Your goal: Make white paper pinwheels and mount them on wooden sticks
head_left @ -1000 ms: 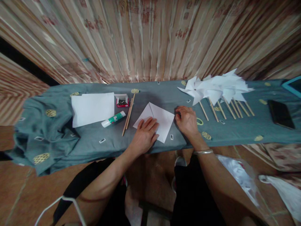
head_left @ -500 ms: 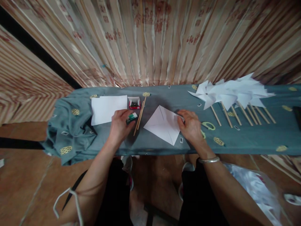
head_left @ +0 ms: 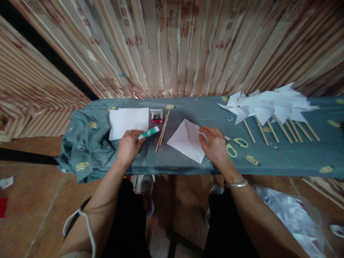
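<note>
We see the glue stick (head_left: 149,133) lying on the blue-grey cloth (head_left: 188,107), its white end meeting the fingertips of the left hand (head_left: 129,147), which curls around that end in a light grasp while the green body points away towards the wooden sticks (head_left: 162,131). The folded white paper (head_left: 186,139) lies in front of us, and the right hand (head_left: 215,147) rests palm down with loose fingers on its right corner, holding nothing. Both forearms reach forward from the near edge of the table, the right wrist wearing a bangle (head_left: 236,184). Scissors (head_left: 233,145) lie just beside the right hand, partly hidden by it. How firmly the left fingers close on the glue stick is hard to make out, since the hand covers its end.
</note>
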A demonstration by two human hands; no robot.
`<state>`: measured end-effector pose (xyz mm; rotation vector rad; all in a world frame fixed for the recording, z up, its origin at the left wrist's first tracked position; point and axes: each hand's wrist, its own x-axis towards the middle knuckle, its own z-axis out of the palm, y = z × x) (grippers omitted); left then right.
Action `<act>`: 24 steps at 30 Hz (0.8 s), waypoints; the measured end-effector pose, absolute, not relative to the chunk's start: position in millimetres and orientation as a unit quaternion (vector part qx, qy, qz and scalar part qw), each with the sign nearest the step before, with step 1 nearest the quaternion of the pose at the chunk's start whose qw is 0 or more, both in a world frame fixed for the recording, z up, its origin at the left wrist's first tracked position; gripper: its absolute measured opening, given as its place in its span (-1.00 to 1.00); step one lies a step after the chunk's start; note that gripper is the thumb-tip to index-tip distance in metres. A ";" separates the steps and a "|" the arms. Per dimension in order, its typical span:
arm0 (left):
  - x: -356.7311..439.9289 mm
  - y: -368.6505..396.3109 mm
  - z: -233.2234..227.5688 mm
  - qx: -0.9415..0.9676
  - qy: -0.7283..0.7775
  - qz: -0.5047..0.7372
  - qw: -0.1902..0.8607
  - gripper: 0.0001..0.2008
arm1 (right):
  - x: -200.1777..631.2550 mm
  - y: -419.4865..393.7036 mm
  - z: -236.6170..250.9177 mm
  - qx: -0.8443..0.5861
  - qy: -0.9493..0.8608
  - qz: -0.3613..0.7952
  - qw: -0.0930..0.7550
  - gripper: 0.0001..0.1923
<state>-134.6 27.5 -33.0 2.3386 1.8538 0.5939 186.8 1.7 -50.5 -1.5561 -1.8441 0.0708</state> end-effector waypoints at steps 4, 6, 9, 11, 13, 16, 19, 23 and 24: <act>-117.4 16.1 -20.5 0.764 0.571 0.285 0.101 -0.69 | 164.7 -3.1 -42.4 -0.595 -0.657 0.181 0.426 -0.68; -101.0 7.1 -14.7 0.767 0.535 0.310 0.171 -0.68 | 151.0 -5.8 -39.4 -0.555 -0.601 0.330 0.472 -0.47; -76.7 -4.6 -12.4 0.768 0.483 0.333 0.258 -0.71 | 134.6 -7.0 -36.8 -0.475 -0.517 0.504 0.503 -0.32; -66.4 -8.3 -15.3 0.762 0.466 0.339 0.295 -0.72 | 129.0 -5.6 -35.4 -0.450 -0.485 0.552 0.507 -0.38; -61.7 -8.7 -19.5 0.754 0.458 0.349 0.315 -0.73 | 127.5 -3.6 -33.8 -0.448 -0.472 0.564 0.507 -0.48; -61.4 -7.1 -23.3 0.746 0.463 0.354 0.322 -0.72 | 129.2 -1.2 -30.8 -0.461 -0.460 0.562 0.510 -0.58; -64.0 -6.6 -23.1 0.739 0.480 0.348 0.319 -0.70 | 133.0 0.2 -27.4 -0.462 -0.428 0.569 0.529 -0.62; -74.3 -3.9 -22.5 0.724 0.502 0.349 0.319 -0.67 | 142.5 4.1 -23.6 -0.463 -0.343 0.586 0.570 -0.62; -78.6 -1.9 -22.8 0.719 0.511 0.350 0.317 -0.67 | 145.9 5.5 -22.9 -0.463 -0.319 0.588 0.582 -0.61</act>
